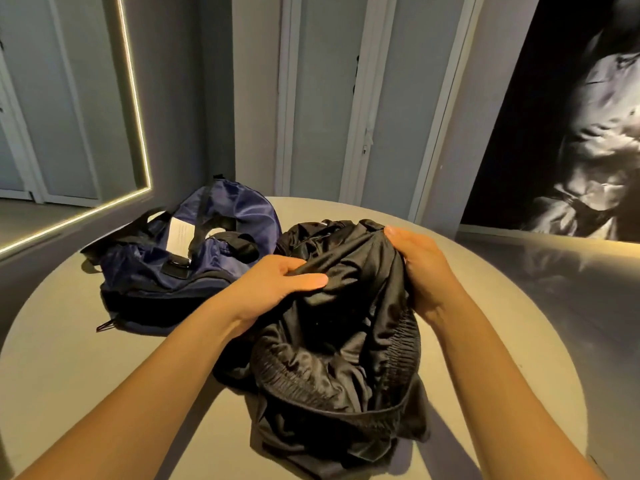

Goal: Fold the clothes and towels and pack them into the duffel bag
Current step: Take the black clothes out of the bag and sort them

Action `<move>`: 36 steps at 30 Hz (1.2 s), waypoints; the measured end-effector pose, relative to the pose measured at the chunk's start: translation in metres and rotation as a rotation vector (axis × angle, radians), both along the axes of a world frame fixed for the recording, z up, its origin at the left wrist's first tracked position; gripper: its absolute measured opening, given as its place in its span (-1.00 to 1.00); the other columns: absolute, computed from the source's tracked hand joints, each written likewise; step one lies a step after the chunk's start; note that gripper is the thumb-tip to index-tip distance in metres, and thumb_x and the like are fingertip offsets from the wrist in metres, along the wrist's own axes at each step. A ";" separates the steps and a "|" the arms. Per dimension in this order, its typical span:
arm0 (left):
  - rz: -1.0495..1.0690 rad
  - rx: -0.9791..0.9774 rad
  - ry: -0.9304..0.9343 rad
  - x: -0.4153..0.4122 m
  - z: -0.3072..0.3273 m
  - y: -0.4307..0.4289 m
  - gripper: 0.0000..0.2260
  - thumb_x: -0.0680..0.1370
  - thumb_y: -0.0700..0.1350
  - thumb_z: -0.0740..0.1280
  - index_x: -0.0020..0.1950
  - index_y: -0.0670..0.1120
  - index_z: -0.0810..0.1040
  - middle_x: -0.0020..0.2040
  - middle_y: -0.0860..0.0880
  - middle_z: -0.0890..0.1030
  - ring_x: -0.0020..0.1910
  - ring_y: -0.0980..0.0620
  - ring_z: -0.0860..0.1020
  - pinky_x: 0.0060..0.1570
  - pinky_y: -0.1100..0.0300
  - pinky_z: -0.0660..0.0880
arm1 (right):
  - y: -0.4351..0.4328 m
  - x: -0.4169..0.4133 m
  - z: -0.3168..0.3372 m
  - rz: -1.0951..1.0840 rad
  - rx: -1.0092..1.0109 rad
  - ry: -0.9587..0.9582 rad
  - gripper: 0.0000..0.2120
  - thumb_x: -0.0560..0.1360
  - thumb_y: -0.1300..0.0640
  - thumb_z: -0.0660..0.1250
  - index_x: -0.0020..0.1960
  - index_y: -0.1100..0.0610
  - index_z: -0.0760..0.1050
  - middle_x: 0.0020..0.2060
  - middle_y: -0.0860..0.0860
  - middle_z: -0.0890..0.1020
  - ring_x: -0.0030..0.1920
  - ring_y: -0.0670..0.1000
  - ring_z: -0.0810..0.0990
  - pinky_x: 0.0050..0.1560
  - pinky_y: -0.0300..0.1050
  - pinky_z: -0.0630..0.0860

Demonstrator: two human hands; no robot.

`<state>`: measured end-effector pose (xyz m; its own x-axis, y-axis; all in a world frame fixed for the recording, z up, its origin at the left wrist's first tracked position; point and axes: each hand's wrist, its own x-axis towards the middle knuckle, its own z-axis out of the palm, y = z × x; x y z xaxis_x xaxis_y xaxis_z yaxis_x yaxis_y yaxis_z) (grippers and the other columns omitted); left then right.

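A crumpled black garment (332, 362) with an elastic waistband lies bunched on the round table (104, 358), its upper part lifted. My left hand (277, 285) grips a fold of it at the left, thumb on top. My right hand (422, 268) grips the fabric at the right, fingers curled into the cloth. A navy duffel bag (194, 258) with black straps and a white label lies slumped to the left of the garment, its top open.
The table's rim curves close behind the bag and garment. A mirror with a lit edge (135, 109) leans at the left wall. Grey cabinet doors (329, 98) stand behind, and a dark picture (571, 116) at the right.
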<state>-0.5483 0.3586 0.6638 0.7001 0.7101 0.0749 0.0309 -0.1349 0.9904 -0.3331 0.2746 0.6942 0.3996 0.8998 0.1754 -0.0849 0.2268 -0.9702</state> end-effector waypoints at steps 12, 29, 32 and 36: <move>0.399 0.001 -0.136 0.023 -0.042 0.019 -0.69 0.67 0.01 0.32 0.08 -0.24 0.67 -0.01 -0.15 0.73 0.06 -0.11 0.69 0.14 -0.02 0.57 | 0.001 -0.019 -0.044 -0.290 0.009 -1.234 -0.61 0.44 -0.40 0.33 -0.05 -0.08 0.56 -0.05 -0.16 0.49 0.00 -0.12 0.48 0.09 -0.15 0.39; 0.694 0.769 -0.064 0.014 -0.060 0.013 -0.80 0.52 0.00 0.52 0.07 0.01 0.58 -0.04 0.05 0.56 -0.08 0.09 0.57 -0.02 0.18 0.49 | 0.019 0.003 -0.070 -0.221 -0.140 0.101 -0.66 0.64 -0.02 0.32 0.05 0.27 0.66 -0.02 0.12 0.75 0.08 0.19 0.70 0.25 0.19 0.58; 0.387 0.980 0.032 0.021 -0.059 -0.008 -0.73 0.50 0.19 0.47 0.03 0.04 0.60 -0.05 0.13 0.54 -0.06 0.11 0.55 -0.03 0.16 0.50 | 0.016 0.002 -0.075 -0.181 -0.115 0.107 -0.63 0.64 -0.07 0.31 0.08 0.23 0.68 0.01 0.11 0.74 0.10 0.18 0.70 0.29 0.21 0.56; 0.285 0.893 0.155 0.030 -0.068 -0.010 -0.83 0.55 0.15 0.43 -0.14 0.09 0.57 -0.16 0.14 0.56 -0.13 0.11 0.54 -0.07 0.07 0.50 | 0.010 0.003 -0.071 -0.090 -0.030 0.162 -0.70 0.65 -0.02 0.30 0.05 0.16 0.71 0.04 0.09 0.74 0.10 0.11 0.71 0.23 0.10 0.57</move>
<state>-0.5184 0.3489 0.5960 0.5570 0.5812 0.5932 0.3022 -0.8072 0.5071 -0.3296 0.2842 0.6231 0.4992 0.8631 0.0762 -0.2214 0.2121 -0.9518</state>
